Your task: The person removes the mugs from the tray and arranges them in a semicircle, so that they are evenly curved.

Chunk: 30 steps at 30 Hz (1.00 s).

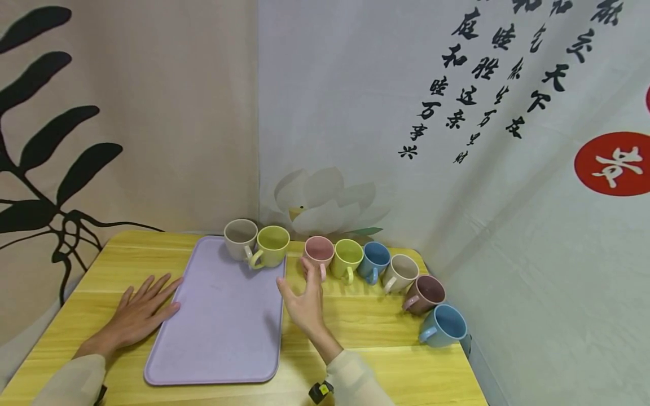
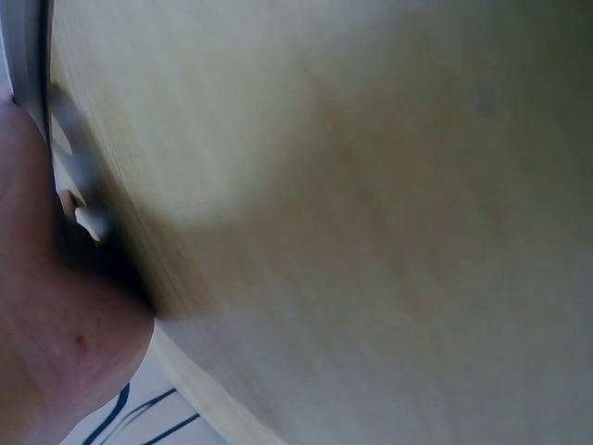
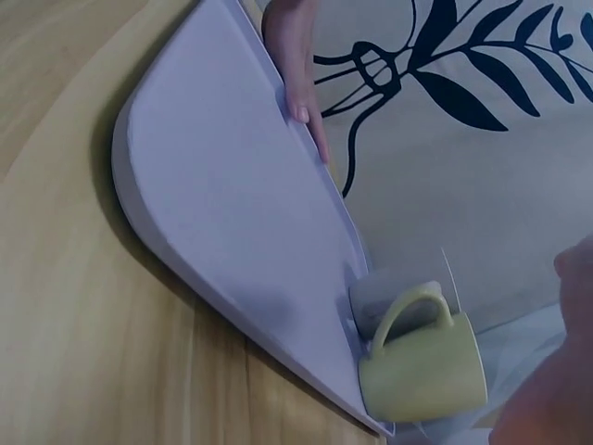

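A purple tray (image 1: 218, 327) lies on the table, with a grey mug (image 1: 238, 251) and a yellow-green mug (image 1: 272, 255) side by side at its far end. My left hand (image 1: 137, 316) rests flat by the tray's left edge, fingers spread and touching the rim. Over the table right of the tray, my right hand (image 1: 308, 301) is raised with thumb and fingers apart. Its fingertips overlap the pink mug (image 1: 316, 260) in the head view; whether they touch it I cannot tell. Nothing is visibly held in either hand.
Right of the pink mug a curved row continues: a second yellow-green mug (image 1: 344, 268), a blue mug (image 1: 374, 268), a beige mug (image 1: 403, 279), a maroon mug (image 1: 418, 304) and a light blue mug (image 1: 447, 338). Behind the wooden table (image 1: 365, 361) hangs a printed curtain (image 1: 335, 113).
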Each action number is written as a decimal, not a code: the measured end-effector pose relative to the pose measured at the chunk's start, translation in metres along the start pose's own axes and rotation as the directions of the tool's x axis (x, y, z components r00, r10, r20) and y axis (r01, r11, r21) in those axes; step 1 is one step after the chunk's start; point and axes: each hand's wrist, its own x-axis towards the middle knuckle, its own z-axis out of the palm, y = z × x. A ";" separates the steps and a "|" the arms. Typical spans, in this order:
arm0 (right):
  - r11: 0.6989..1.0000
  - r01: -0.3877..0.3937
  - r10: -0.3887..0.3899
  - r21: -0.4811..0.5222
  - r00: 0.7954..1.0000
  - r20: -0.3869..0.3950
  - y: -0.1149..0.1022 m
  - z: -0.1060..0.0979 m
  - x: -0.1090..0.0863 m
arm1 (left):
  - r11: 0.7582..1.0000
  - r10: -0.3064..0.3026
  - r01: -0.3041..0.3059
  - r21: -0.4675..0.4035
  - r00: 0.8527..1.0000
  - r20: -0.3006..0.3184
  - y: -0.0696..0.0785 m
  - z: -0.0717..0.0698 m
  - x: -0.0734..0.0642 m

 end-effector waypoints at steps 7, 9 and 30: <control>0.999 -0.038 0.037 0.011 0.997 0.071 -0.001 0.011 -0.002 | 1.000 -0.003 0.003 0.004 1.000 0.001 0.002 -0.001 -0.001; 0.999 -0.052 0.050 0.015 0.995 0.083 -0.003 0.013 -0.002 | 1.000 -0.001 0.001 0.003 1.000 -0.001 0.002 -0.001 -0.001; 0.983 -0.155 0.135 0.093 0.971 0.196 -0.003 0.031 -0.001 | 1.000 0.020 -0.020 0.004 1.000 -0.022 -0.003 0.001 0.000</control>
